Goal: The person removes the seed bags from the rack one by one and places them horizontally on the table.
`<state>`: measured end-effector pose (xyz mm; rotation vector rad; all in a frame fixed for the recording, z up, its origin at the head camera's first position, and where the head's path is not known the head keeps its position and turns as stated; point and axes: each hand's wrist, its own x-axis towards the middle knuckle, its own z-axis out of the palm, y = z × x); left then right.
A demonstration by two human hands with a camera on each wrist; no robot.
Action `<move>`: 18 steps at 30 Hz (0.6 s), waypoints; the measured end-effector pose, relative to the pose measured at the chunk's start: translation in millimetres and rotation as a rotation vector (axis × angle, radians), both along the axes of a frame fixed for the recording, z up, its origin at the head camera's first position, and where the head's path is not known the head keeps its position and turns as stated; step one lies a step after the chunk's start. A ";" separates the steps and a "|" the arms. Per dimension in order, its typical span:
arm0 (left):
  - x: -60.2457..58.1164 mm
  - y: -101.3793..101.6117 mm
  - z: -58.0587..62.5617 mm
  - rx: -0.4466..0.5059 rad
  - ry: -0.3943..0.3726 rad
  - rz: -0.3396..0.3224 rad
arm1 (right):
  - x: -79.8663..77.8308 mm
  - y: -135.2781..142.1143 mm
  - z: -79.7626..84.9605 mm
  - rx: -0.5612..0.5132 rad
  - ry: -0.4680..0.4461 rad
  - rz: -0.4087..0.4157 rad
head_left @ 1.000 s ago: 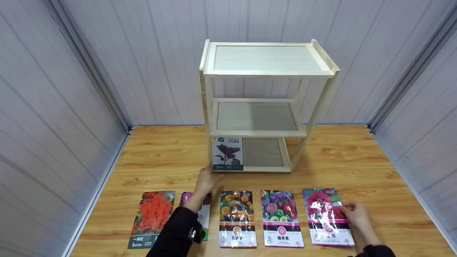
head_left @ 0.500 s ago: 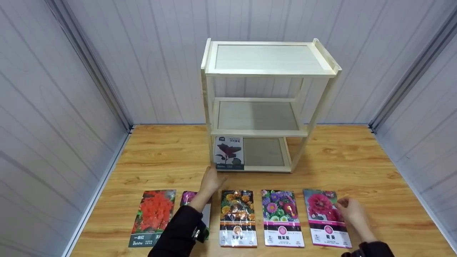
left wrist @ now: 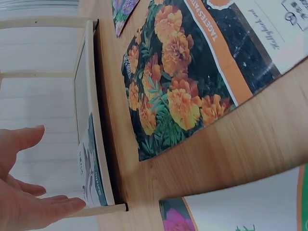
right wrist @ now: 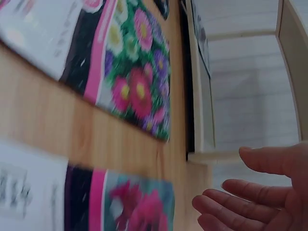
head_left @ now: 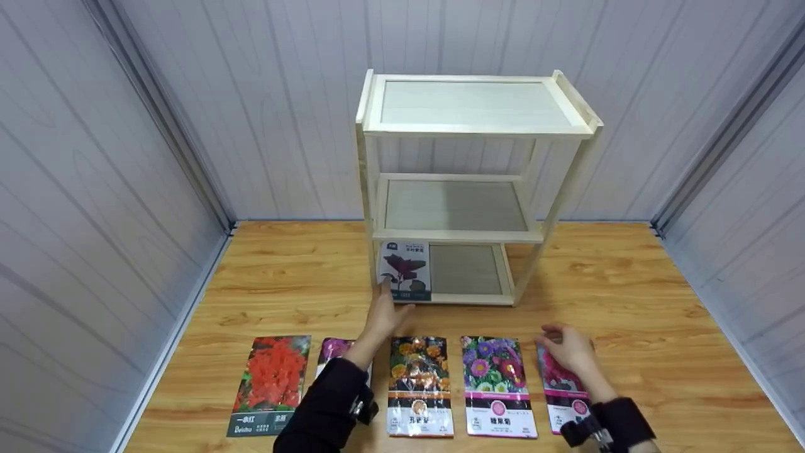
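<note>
A seed packet with a dark red plant [head_left: 405, 267] lies on the left of the bottom shelf of a pale wooden rack [head_left: 465, 236]. My left hand [head_left: 382, 314] is at its lower left corner, fingers extended, thumb apart; whether the fingertips touch it I cannot tell. My right hand [head_left: 569, 349] hovers by the top of the pink hollyhock-like packet [head_left: 566, 396], partly hiding it, with loose fingers and nothing in them. In the right wrist view those fingers [right wrist: 240, 207] are relaxed and apart from the packet.
On the wooden table, a red-flower packet [head_left: 270, 384], a partly hidden purple-flower packet [head_left: 333, 349], an orange marigold packet [head_left: 419, 387] and a mixed daisy-like packet [head_left: 497, 384] lie in a row before the rack. Pale panel walls [head_left: 302, 113] enclose the table.
My right hand has left the right edge of the pink packet and moved left over its top; that packet was straightened slightly. My left hand has moved forward and slightly right onto the shelved packet's corner.
</note>
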<state>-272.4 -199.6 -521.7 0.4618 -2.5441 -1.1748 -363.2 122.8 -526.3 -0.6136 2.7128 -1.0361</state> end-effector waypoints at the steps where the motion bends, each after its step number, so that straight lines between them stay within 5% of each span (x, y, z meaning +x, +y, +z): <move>1: -1.1 0.9 -0.2 0.004 0.004 0.003 | 0.0 -5.9 1.3 -0.009 -0.010 0.011; 10: -17.7 4.8 -3.7 -0.011 0.050 0.056 | -5.5 -61.7 5.3 -0.126 -0.069 0.081; 18: -36.9 2.8 -6.0 0.008 -0.006 0.104 | -16.8 -106.8 -0.6 -0.190 -0.158 0.073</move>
